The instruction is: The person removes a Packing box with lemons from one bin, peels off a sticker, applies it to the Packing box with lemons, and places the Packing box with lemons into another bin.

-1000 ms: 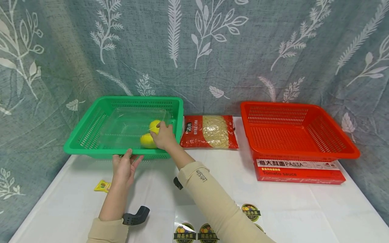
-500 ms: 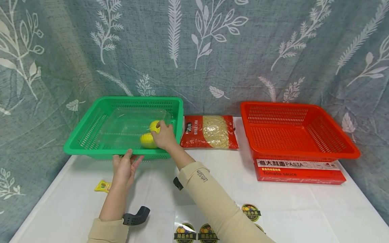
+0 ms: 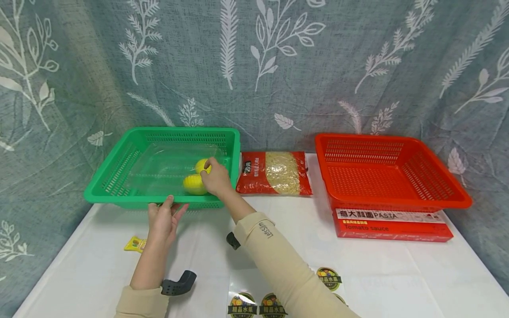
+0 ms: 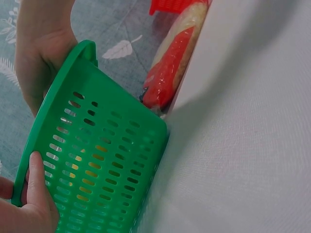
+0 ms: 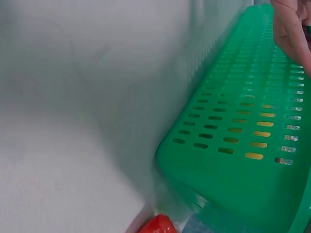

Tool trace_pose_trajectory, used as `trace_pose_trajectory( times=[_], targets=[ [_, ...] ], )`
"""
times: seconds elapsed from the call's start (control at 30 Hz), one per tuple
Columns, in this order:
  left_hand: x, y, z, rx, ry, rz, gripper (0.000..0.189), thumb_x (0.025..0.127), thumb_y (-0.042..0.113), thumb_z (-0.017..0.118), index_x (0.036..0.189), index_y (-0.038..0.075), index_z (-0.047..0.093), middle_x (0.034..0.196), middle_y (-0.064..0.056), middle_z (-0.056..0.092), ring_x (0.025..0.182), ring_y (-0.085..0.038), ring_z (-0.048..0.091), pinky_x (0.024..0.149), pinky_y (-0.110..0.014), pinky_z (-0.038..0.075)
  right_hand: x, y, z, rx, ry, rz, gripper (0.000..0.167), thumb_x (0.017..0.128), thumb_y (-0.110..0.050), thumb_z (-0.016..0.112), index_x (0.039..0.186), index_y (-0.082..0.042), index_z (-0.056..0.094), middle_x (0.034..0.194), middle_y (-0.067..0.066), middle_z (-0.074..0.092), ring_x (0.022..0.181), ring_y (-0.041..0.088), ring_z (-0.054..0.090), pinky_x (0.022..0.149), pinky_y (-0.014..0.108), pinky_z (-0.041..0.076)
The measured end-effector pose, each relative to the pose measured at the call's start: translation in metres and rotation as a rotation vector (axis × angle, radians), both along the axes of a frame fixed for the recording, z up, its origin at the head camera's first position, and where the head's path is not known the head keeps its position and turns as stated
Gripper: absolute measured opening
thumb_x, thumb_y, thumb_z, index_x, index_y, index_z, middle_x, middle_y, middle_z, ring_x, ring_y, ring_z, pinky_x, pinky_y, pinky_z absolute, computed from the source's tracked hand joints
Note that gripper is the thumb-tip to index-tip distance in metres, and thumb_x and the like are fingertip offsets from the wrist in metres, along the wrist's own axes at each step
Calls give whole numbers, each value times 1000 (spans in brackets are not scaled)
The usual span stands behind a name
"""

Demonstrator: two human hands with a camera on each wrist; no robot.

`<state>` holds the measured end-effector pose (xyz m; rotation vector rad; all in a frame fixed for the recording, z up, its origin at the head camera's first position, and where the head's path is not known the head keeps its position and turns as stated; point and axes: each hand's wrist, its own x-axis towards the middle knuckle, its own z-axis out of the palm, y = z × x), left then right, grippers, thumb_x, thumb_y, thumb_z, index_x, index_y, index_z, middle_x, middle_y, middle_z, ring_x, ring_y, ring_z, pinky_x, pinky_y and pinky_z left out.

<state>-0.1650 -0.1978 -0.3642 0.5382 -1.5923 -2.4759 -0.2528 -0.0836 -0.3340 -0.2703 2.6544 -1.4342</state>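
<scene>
A green plastic basket (image 3: pixel 101 176) stands at the left of the table, with a clear plastic box (image 3: pixel 163 161) lying in it. Two yellow lemons (image 3: pixel 195 184) sit at the box's right end, one behind the other. My right hand (image 3: pixel 218 179) reaches over the basket's front right corner and grips the rear lemon (image 3: pixel 201 166), partly covering it. At the basket's front rim my left hand (image 3: pixel 162 221) holds on, palm turned up. The left wrist view shows its fingers (image 4: pixel 36 182) on both sides of the rim. Yellow shows through the basket's slots.
A red bag of pasta (image 3: pixel 274 173) lies right of the green basket. Further right, a red basket (image 3: pixel 397 201) rests on a red pasta box (image 3: pixel 391 229). A small yellow packet (image 3: pixel 134 244) and a sheet of round fruit stickers (image 3: pixel 254 282) lie nearer.
My right hand has shifted slightly right at the rear lemon, and the clear box has moved a little. My left hand stays at the basket's rim.
</scene>
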Motion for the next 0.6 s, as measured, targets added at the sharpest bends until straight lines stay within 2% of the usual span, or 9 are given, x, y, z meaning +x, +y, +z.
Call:
trace_pose_trajectory(
  times=[0.13, 0.3, 0.6],
  targets=[
    [0, 0, 0, 6, -7, -2, 42, 99, 16, 29, 134, 7, 7, 115, -3, 31, 98, -10, 47, 88, -21, 45, 1, -1, 0, -49, -25, -36, 9, 94, -15, 49, 101, -9, 49, 60, 2, 38, 42, 11, 29, 42, 22, 29],
    [0, -1, 1, 9, -17, 3, 41, 99, 16, 29, 132, 7, 7, 113, -2, 30, 97, -10, 47, 88, -21, 45, 1, -2, -1, -88, -14, -72, 6, 93, -14, 51, 95, -9, 49, 61, 2, 37, 40, 10, 28, 40, 21, 28],
    [-1, 0, 2, 16, -24, 24, 35, 99, 17, 32, 127, 7, 13, 111, -3, 32, 92, -8, 50, 85, -20, 46, 5, -2, 0, -89, 29, -124, 6, 91, -12, 54, 92, -7, 51, 66, 2, 39, 44, 11, 31, 41, 20, 28]
  ],
)
